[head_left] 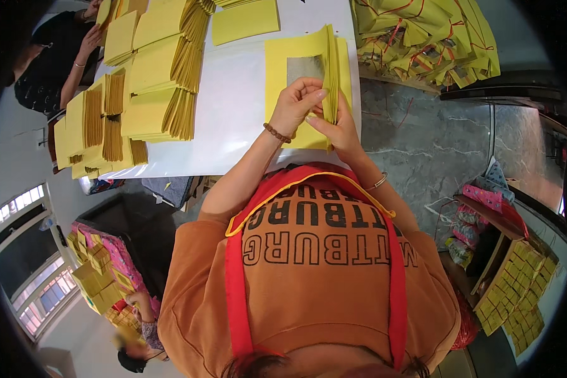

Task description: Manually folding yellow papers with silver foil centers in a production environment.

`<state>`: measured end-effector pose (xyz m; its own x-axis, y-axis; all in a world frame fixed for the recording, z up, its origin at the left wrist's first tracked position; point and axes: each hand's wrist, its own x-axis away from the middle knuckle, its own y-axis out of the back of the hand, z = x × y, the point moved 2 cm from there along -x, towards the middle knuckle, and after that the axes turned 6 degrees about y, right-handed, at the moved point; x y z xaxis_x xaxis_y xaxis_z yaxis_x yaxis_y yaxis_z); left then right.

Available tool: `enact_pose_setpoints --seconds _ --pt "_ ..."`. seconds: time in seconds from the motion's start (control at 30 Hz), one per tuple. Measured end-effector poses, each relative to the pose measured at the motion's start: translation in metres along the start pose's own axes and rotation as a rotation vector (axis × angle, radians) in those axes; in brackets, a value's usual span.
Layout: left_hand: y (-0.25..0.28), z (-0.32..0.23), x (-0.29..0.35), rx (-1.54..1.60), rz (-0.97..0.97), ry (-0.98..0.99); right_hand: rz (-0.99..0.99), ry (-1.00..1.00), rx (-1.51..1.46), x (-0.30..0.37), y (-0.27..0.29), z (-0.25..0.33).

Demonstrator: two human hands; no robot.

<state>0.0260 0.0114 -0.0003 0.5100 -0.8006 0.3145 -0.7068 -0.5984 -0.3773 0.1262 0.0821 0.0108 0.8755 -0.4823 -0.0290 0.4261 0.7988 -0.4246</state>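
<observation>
Over the right part of the white table point(233, 94), a thin stack of yellow paper sheets point(329, 63) stands on edge between my hands. My left hand point(299, 104), with a brown bead bracelet at the wrist, pinches the stack's left side near the lower end. From the right, my right hand point(341, 129) grips the same stack, its thumb in front and its fingers partly hidden behind the paper. Beneath lies a flat yellow sheet point(277, 57) bearing a silvery grey rectangle point(302, 68), partly covered by my left hand.
Fanned bundles of yellow paper point(164, 113) cover the table's left side, and a flat yellow stack point(246, 24) lies farther back. Beyond the right edge is a heap of yellow paper with red strings point(422, 44). Another person point(63, 57) works at far left; a second point(138, 340) is lower left.
</observation>
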Motion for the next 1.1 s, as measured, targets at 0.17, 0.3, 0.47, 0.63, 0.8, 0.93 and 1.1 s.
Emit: enact_pose_setpoints --seconds 0.17,0.3,0.47,0.63,0.8,0.93,1.1 --pt "0.0018 0.0029 0.0005 0.047 -0.03 -0.027 0.001 -0.026 0.04 0.002 0.0012 0.0015" --pt "0.0025 0.0048 0.0002 0.085 -0.051 -0.01 -0.02 -0.041 0.066 0.0026 0.003 0.0015" --pt "-0.0011 0.0038 0.0007 0.075 -0.058 -0.02 0.015 -0.021 0.044 0.0019 0.0048 -0.0038" --pt "-0.0031 0.0014 0.001 0.067 -0.053 -0.021 0.016 -0.04 0.077 0.0031 0.004 -0.0005" --pt "-0.0024 0.002 0.0007 0.064 -0.048 -0.022 0.013 -0.04 0.069 0.0032 0.0032 -0.0003" --pt "-0.0023 0.0009 0.0007 0.056 -0.031 -0.019 0.004 -0.023 0.089 0.0031 0.0044 -0.0023" --pt "-0.002 0.0004 0.0018 0.071 -0.041 -0.008 0.02 -0.014 0.057 0.0031 0.0028 0.0001"
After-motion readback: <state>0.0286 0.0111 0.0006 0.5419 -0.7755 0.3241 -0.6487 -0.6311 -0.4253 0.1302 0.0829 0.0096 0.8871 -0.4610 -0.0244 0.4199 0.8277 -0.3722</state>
